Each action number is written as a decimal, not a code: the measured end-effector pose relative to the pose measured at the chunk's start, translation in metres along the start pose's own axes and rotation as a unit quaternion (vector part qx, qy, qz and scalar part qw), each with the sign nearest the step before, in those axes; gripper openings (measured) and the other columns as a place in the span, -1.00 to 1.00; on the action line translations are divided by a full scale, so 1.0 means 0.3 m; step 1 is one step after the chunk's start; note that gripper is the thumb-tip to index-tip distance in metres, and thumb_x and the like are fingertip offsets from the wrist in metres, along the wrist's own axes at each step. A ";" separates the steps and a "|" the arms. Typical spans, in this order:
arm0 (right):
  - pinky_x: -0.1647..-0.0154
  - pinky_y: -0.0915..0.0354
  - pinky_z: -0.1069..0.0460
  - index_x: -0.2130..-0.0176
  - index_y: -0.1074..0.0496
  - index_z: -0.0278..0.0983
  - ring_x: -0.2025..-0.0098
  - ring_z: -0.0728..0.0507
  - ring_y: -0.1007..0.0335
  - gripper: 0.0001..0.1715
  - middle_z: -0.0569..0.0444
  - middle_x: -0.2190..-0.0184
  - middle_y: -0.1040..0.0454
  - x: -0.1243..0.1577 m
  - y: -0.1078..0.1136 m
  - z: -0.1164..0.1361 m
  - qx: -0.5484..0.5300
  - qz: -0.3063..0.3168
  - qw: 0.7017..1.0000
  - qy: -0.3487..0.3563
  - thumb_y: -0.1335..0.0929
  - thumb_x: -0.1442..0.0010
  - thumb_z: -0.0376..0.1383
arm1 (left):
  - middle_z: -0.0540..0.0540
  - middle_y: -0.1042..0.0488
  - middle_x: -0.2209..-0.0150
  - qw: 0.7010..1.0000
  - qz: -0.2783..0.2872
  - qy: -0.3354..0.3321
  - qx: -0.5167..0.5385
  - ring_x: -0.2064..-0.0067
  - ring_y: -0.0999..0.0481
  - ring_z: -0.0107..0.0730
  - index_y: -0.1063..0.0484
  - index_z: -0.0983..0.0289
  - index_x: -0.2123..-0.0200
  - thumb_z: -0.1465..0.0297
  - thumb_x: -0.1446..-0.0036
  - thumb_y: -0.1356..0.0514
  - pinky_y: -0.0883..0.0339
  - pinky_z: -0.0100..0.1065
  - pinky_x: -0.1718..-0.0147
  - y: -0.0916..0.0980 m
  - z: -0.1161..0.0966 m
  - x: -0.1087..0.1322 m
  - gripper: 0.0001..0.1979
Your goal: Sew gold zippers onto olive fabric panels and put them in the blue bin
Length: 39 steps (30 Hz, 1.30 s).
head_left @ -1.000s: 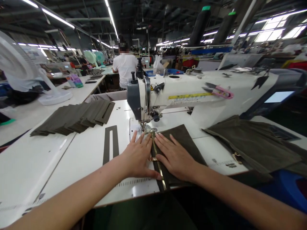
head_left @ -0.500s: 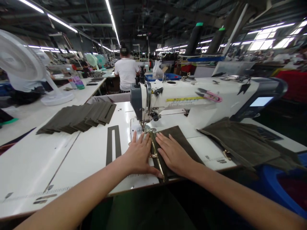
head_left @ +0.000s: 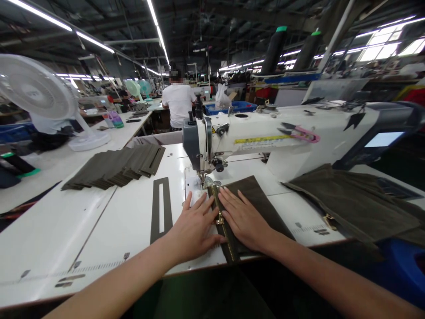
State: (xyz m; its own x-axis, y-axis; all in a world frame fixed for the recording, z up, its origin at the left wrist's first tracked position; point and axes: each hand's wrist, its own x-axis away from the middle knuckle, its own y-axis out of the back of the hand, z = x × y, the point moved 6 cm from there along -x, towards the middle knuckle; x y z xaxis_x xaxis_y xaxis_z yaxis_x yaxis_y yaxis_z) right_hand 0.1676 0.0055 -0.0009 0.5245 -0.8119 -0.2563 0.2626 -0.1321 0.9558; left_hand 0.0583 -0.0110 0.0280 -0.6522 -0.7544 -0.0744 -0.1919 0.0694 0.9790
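My left hand lies with spread fingers on the left edge of a brass zipper, its thumb reaching across the tape. Flat on the dark olive fabric just right of the zipper rests my right hand, fingers stretched forward. Between the two hands sits the gold zipper slider. The zipper's far end runs up to the presser foot of a white sewing machine; the needle point is too small to make out. Left of my left hand lies an olive slotted strip.
Overlapping slotted pieces are piled at the left. An olive fabric piece with a gold zipper pull lies right of the machine. Pink-handled snips rest on the machine arm. A white fan stands at left; a person in white sits ahead.
The camera view has shifted, moving everything slightly right and down. My left hand has shifted back a little from the zipper, its thumb lifting away from the near end. My right hand stays on the fabric.
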 end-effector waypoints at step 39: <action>-0.09 -0.15 -0.15 -0.15 -0.17 -0.36 -0.19 -0.15 -0.03 -0.49 -0.03 -0.19 -0.10 -0.038 -0.002 0.001 0.036 -0.016 0.998 0.055 -0.14 -0.21 -0.35 | 0.21 -0.08 -0.21 0.998 -0.017 -0.019 -0.050 -0.22 -0.03 -0.08 -0.01 0.29 -0.19 0.39 -0.03 -0.11 0.12 0.07 -0.16 0.079 0.113 0.300 -0.36</action>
State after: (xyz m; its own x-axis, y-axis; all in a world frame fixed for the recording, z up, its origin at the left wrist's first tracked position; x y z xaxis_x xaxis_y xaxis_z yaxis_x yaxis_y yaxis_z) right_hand 0.1611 0.0147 0.0016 0.6040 -0.7391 -0.2980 0.2244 -0.2011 0.9535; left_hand -0.0299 -0.0550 0.0381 -0.6747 -0.7294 -0.1130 -0.1417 -0.0223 0.9897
